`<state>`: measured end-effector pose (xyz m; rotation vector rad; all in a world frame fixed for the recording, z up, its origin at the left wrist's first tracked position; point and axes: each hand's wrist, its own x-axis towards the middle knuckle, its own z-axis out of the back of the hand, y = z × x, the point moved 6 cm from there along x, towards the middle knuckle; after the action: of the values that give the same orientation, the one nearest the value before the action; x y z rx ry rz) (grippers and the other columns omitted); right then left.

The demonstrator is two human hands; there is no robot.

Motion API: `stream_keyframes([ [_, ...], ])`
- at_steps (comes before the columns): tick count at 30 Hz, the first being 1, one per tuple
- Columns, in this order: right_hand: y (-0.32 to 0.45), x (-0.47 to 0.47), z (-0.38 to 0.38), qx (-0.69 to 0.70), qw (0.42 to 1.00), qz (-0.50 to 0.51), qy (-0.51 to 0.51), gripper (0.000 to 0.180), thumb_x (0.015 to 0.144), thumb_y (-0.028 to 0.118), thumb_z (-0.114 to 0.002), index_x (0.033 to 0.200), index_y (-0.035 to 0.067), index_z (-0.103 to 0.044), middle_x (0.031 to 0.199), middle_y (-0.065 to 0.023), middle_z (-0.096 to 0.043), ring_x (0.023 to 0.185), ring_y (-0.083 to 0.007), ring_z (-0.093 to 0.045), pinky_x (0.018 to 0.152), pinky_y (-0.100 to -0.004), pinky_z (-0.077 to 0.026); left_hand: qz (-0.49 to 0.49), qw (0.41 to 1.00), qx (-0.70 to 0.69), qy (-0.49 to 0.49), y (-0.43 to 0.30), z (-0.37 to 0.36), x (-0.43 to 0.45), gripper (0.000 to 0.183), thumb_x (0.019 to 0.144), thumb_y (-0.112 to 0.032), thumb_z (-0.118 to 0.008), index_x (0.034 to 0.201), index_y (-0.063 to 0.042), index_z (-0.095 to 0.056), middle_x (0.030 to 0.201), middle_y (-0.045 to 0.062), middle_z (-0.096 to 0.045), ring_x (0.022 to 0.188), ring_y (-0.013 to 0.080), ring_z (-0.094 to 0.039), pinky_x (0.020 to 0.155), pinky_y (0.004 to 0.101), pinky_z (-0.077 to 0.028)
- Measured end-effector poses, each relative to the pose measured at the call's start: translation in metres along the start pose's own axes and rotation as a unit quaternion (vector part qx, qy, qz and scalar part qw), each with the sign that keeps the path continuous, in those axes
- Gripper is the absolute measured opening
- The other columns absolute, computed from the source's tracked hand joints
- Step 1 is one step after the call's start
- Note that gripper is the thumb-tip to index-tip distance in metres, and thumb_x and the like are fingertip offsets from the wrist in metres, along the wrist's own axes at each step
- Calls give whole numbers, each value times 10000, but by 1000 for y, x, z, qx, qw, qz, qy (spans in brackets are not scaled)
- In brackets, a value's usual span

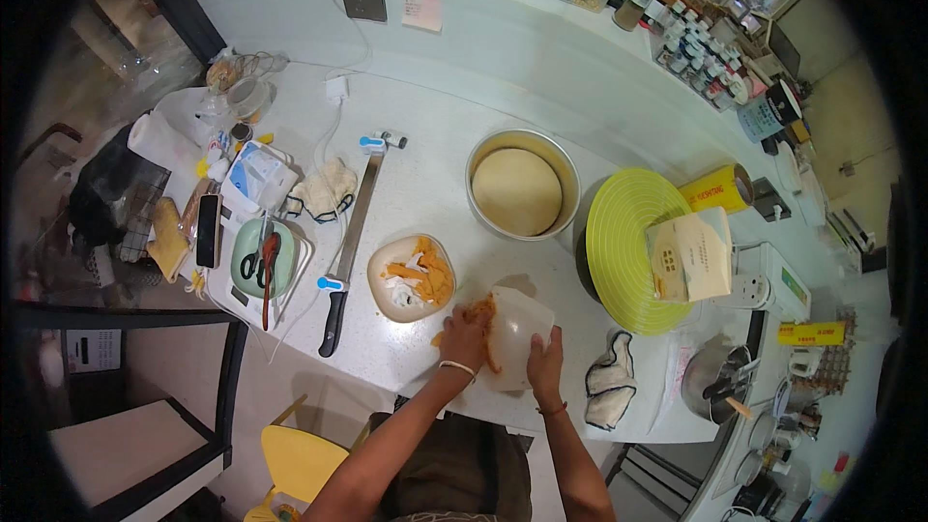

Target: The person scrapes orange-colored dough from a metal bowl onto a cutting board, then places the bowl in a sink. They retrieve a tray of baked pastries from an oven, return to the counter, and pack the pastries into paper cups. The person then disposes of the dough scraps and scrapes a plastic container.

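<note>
My right hand (545,366) grips the right edge of a translucent plastic scraper sheet (518,341) held low over the white table. My left hand (464,337) is at the sheet's left edge, its fingers on orange-brown cake crumbs (481,310); whether they grip anything is hidden. Just up and to the left, a beige dish (378,293) holds orange cake scraps (435,277) and crumpled white paper. Beyond the hands stands a round metal cake pan (573,192) with a pale round layer (516,190) inside.
A long serrated knife (360,221) with blue clips lies left of the dish. Right of the pan is a green turntable (616,254) with a carton (692,254) on it. A cloth glove (610,380) lies near the front edge, a steel bowl (696,384) farther right. A green tray (243,243) holds scissors.
</note>
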<state>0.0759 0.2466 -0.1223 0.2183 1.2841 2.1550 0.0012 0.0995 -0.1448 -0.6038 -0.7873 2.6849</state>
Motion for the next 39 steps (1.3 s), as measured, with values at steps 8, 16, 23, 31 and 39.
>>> stream_keyframes([
  [8, 23, 10, 30, -10, 1000, 27, 11, 234, 881, 128, -445, 1084, 14, -430, 921, -252, -585, 857, -398, -588, 708, -412, -460, -112, 979, -158, -62, -7, 43, 15, 400, 617, -5, -683, 982, -77, -535, 953, 123, -540, 878, 304, -562, 774, 367, -476],
  [16, 49, 49, 48, -315, 946, 52, 63, 297, 846, 74, -446, 1141, 66, -412, 809, -195, -609, 697, -352, -609, 560, -445, -472, -39, 991, -52, -119, 58, 137, 38, 414, 624, -13, -677, 1013, -88, -555, 1040, 155, -531, 948, 333, -528, 825, 379, -450],
  [23, 90, 28, -41, -362, 883, 282, 97, 305, 772, 61, -510, 1070, 87, -450, 709, -105, -590, 584, -281, -603, 510, -389, -486, -166, 946, 163, -225, 24, 139, 28, 322, 685, -155, -656, 1004, -182, -624, 1126, 91, -497, 1081, 271, -447, 912, 449, -345],
  [31, 74, 15, -7, -362, 904, 211, 82, 366, 787, 58, -507, 1151, 62, -468, 673, -124, -599, 544, -289, -595, 488, -404, -463, -188, 952, 213, -117, 46, 102, 35, 152, 688, -198, -595, 812, -173, -680, 974, 16, -535, 916, 200, -475, 748, 357, -346],
  [39, 56, 36, 19, -373, 903, 213, 26, 309, 777, 13, -470, 1078, 82, -491, 721, -118, -601, 604, -285, -587, 498, -393, -458, -250, 939, 102, -214, 33, 124, 17, 198, 664, -131, -606, 858, -113, -639, 926, 47, -568, 908, 210, -516, 727, 335, -372],
])
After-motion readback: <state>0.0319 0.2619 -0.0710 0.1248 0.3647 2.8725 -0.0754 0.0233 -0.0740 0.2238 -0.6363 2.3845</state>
